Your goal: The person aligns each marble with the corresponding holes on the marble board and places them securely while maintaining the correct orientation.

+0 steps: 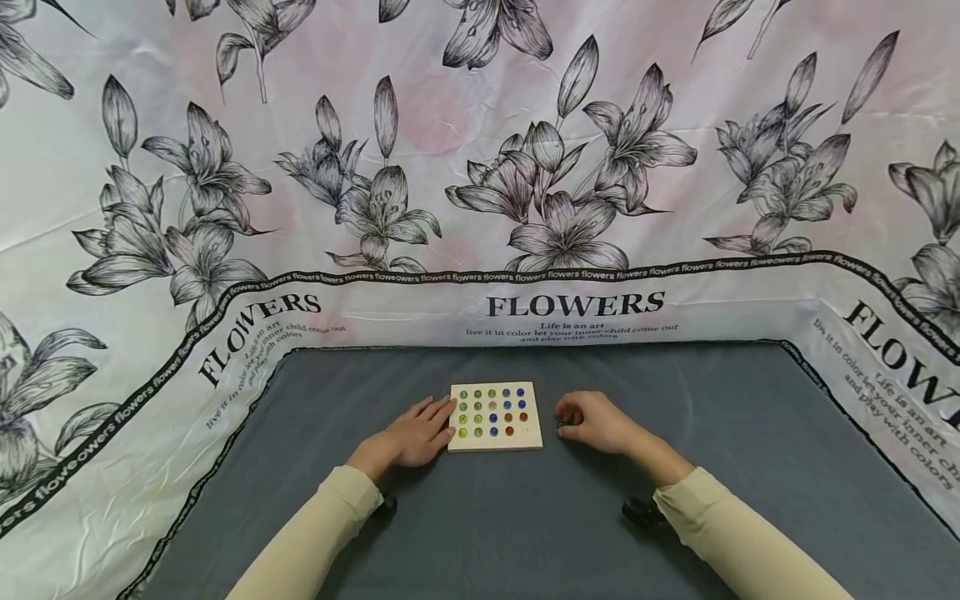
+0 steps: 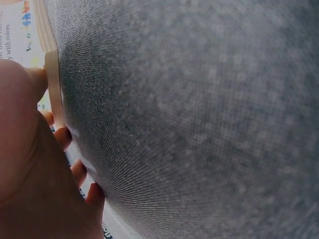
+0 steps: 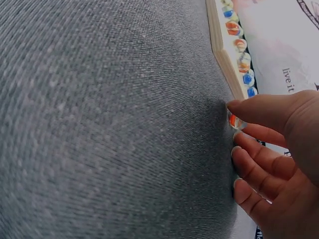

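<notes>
A pale wooden board [image 1: 495, 444] lies on the grey cloth with rows of glass marbles [image 1: 492, 406] in green, yellow, blue and orange. Bare wood shows at its near right corner. My left hand [image 1: 416, 433] rests at the board's left edge, fingers extended, fingertips touching its side; in the left wrist view the thumb lies against the wooden edge. Just right of the board, my right hand [image 1: 596, 423] pinches a clear marble [image 3: 235, 121] with an orange swirl between thumb and forefinger, low over the cloth. Its other fingers are loosely bent.
Grey cloth [image 1: 487, 525] covers the table around the board. Behind and along both sides stands a white sheet [image 1: 420, 312] printed with lilies and lettering. A dark object [image 1: 642, 512] shows under the right wrist, another [image 1: 386, 505] by the left.
</notes>
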Demonstrator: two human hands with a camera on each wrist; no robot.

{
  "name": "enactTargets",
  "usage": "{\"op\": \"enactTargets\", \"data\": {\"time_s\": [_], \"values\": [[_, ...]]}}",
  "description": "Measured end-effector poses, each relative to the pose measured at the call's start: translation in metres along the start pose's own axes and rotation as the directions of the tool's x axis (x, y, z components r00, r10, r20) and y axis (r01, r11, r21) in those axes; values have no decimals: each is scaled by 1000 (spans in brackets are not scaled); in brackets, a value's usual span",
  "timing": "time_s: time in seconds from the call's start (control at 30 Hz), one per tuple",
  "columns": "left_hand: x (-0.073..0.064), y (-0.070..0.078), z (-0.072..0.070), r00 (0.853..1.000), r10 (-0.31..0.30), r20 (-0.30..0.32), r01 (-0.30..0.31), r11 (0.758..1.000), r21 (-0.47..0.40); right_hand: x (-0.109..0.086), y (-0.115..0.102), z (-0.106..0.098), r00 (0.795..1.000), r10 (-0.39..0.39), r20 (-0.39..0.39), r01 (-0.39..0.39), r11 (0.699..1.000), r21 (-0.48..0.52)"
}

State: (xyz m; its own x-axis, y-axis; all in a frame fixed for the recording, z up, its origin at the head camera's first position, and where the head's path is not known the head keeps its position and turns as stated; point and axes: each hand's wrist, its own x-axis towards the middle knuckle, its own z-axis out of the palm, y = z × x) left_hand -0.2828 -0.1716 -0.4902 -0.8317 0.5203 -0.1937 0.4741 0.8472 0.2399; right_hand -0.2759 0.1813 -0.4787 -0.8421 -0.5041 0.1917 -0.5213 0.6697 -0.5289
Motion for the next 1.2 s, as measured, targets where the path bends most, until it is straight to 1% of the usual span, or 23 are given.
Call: {"op": "enactTargets", "data": {"time_s": [0.13,0.33,0.6,0.7,0.83,0.9,1.07,1.2], "values": [[-4,3,-3,1000,23,-8,-23,1000,-3,0,-1,1,1000,7,-13,-6,1000,24],[-5,4,-4,999,37,-11,-37,999,-8,1,1,1,1000,15,-24,-14,1000,17],[-3,3,-4,1000,29,-6,-29,1000,-3,1,3,-1,1000,17,-26,-16,999,35],[-3,2,-3,1000,22,0,-22,1000,3,1,1,-1,999,25,-34,-24,998,55],[-6,4,-5,1000,21,-1,-21,1000,-14,0,-4,-1,998,36,-45,-33,997,77],[-7,5,-6,1000,17,6,-17,1000,-9,0,-6,0,998,44,-45,-40,996,86],[-8,7,-7,1000,6,16,-6,1000,6,-1,-10,1,998,38,-44,-34,994,105],[-8,6,-7,1000,13,9,-12,1000,-14,-1,-14,2,998,36,-51,-30,993,114]]}}
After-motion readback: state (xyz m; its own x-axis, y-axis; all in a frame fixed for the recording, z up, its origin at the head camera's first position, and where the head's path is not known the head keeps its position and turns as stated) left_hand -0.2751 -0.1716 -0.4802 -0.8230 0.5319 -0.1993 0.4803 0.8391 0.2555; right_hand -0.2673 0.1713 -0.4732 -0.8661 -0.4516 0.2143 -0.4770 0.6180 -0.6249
